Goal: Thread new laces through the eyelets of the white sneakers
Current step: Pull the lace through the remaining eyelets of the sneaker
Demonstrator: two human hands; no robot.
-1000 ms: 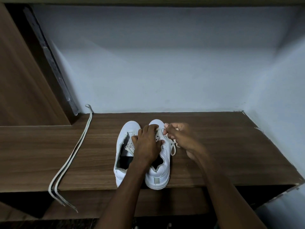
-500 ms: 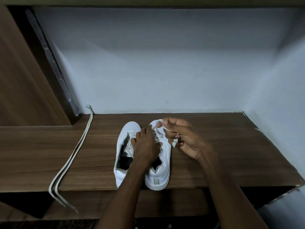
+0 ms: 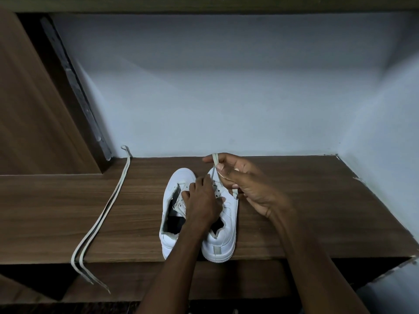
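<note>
Two white sneakers stand side by side on the wooden shelf (image 3: pixel 306 214), toes pointing away: the left sneaker (image 3: pixel 175 196) and the right sneaker (image 3: pixel 226 236). My left hand (image 3: pixel 201 203) rests over the right sneaker's tongue and eyelets, fingers curled onto it. My right hand (image 3: pixel 247 184) is raised above the toe, pinching a white lace (image 3: pixel 214 165) that runs down to the eyelets; its loose end hangs under my fingers. The eyelets under my left hand are hidden.
A second long lace (image 3: pixel 106 214) lies folded on the shelf to the left, its ends dangling over the front edge. A wooden side panel (image 3: pixel 34 109) rises at left; pale walls close the back and right.
My right hand has lifted up and away from the sneaker, drawing the lace taut out of the eyelets. My left hand has stayed on the right sneaker.
</note>
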